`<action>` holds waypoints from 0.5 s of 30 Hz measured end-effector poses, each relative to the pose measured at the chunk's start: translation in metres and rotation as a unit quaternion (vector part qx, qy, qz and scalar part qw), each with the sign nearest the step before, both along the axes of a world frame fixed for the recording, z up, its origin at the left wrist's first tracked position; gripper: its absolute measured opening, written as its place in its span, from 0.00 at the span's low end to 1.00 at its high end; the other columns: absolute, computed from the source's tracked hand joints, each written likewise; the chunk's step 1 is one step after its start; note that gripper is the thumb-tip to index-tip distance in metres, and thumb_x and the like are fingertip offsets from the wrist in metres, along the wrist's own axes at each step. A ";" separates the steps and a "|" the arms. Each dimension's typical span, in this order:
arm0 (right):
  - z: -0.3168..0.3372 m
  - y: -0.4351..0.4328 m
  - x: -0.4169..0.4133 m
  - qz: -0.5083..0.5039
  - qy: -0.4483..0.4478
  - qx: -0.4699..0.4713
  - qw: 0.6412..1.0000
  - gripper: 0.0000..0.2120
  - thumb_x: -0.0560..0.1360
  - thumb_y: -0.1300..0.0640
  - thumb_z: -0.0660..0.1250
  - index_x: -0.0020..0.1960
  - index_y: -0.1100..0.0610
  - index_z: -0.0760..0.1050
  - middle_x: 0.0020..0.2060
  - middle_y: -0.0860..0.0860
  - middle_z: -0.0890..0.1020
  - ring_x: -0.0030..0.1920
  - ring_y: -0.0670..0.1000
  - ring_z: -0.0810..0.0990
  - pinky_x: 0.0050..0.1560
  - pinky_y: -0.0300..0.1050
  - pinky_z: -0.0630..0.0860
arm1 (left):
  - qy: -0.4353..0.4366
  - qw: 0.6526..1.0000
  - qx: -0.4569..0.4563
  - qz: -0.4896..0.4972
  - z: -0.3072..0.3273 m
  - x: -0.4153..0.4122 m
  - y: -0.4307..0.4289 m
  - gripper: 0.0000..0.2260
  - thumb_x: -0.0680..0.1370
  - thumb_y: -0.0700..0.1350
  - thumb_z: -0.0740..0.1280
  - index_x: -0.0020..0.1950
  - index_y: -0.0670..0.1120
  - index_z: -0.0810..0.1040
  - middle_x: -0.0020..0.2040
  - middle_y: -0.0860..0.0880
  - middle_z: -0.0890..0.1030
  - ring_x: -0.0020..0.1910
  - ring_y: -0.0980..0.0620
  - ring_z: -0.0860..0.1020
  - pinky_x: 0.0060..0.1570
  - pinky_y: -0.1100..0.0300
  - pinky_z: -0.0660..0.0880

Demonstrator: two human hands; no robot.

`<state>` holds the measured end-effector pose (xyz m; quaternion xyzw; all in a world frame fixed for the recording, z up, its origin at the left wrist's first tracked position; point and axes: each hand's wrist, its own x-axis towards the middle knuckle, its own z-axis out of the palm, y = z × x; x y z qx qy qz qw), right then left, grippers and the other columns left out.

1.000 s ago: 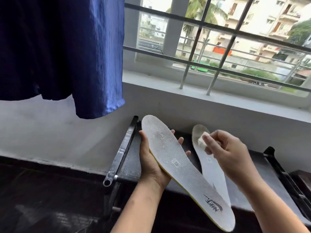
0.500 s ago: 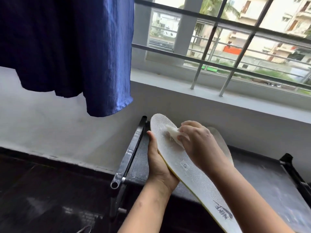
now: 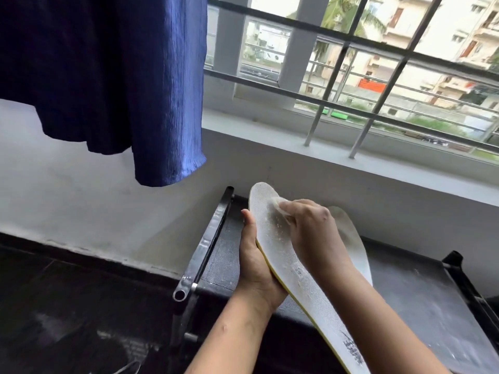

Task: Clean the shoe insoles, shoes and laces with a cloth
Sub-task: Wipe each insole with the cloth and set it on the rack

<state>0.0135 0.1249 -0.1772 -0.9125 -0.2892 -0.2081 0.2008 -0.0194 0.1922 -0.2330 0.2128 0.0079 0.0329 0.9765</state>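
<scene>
The fingers [image 3: 293,211] of the right hand [image 3: 310,230] are curled tight, pinching a small white cloth [image 3: 278,205] and pressing it onto the toe end of an insole [image 3: 280,244]. Only a pale corner of the cloth shows past the fingertips. That hand lies knuckles-up across the insole's upper half, its forearm running down to the lower right edge. The left hand [image 3: 256,268] grips the insole from beneath, its thumb [image 3: 249,222] laid straight along the left edge and its palm cupping the underside. Its other fingers are hidden behind the insole. The insole is held in the air above the rack [image 3: 421,292], tilted, with its toe up and away. Its heel is down toward the lower right, where a dark printed logo [image 3: 353,349] shows. Its top face is white and speckled, with a thin yellow edge along the left side. A second insole [image 3: 351,238] lies on the rack's grey, dusty top just behind the right hand, largely covered by that hand and forearm. The rack has black frame tubes at its left and right ends and stands against a white wall [image 3: 94,206] below a sill [image 3: 337,157]. Above the sill, dark bars [image 3: 378,103] cross a window. A blue garment [image 3: 121,76] hangs at the upper left, well apart from the hands. A dark floor [image 3: 67,306] fills the lower left.
</scene>
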 end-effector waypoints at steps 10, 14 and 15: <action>0.015 0.048 0.002 0.049 0.389 0.370 0.842 0.04 0.66 0.51 0.72 0.41 0.47 0.85 0.38 0.50 0.84 0.42 0.48 0.78 0.58 0.61 0.75 | -0.002 0.999 -0.023 0.029 0.001 -0.001 0.012 0.32 0.74 0.69 0.51 0.57 0.46 0.79 0.44 0.44 0.83 0.45 0.45 0.81 0.44 0.55 0.78; 0.026 0.044 0.030 -0.034 0.185 0.295 0.937 0.07 0.73 0.52 0.70 0.44 0.54 0.85 0.32 0.53 0.83 0.39 0.40 0.75 0.45 0.37 0.73 | -0.007 1.000 -0.015 0.023 0.001 -0.002 0.015 0.34 0.73 0.70 0.50 0.58 0.45 0.79 0.45 0.44 0.83 0.42 0.46 0.82 0.41 0.56 0.78; 0.025 0.044 0.034 -0.046 0.106 0.184 0.976 0.08 0.75 0.54 0.68 0.47 0.55 0.84 0.37 0.56 0.84 0.45 0.39 0.76 0.44 0.37 0.71 | -0.006 1.000 -0.015 0.021 -0.001 -0.001 0.016 0.34 0.73 0.70 0.50 0.57 0.45 0.79 0.45 0.44 0.83 0.42 0.46 0.82 0.41 0.57 0.78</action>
